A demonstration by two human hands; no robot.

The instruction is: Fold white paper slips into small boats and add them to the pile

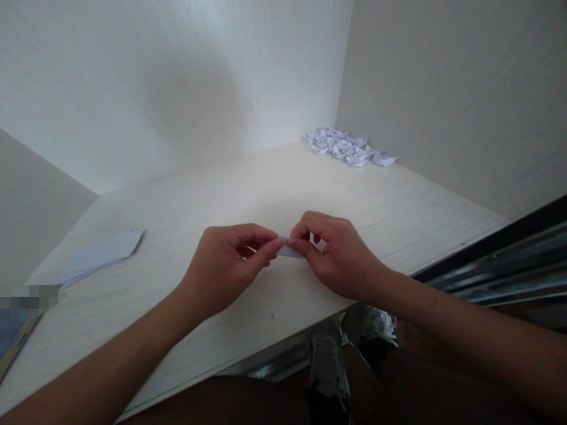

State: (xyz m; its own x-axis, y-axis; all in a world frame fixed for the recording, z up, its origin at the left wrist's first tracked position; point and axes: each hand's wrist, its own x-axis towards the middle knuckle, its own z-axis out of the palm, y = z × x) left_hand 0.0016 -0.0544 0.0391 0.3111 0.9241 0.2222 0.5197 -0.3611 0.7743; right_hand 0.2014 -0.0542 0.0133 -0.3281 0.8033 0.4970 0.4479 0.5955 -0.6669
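Left hand [233, 254] and right hand [332, 251] pinch the small paper piece [287, 252] (partly hidden) from opposite sides, seemingly to keep it steady.

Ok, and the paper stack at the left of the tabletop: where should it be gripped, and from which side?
Best, I'd say, to grip the paper stack by its right end, coming from the right with the left hand once freed from the folded paper: thumb on top, fingertips against the edge. It lies flat, and that end faces this hand, its edge showing some thickness.
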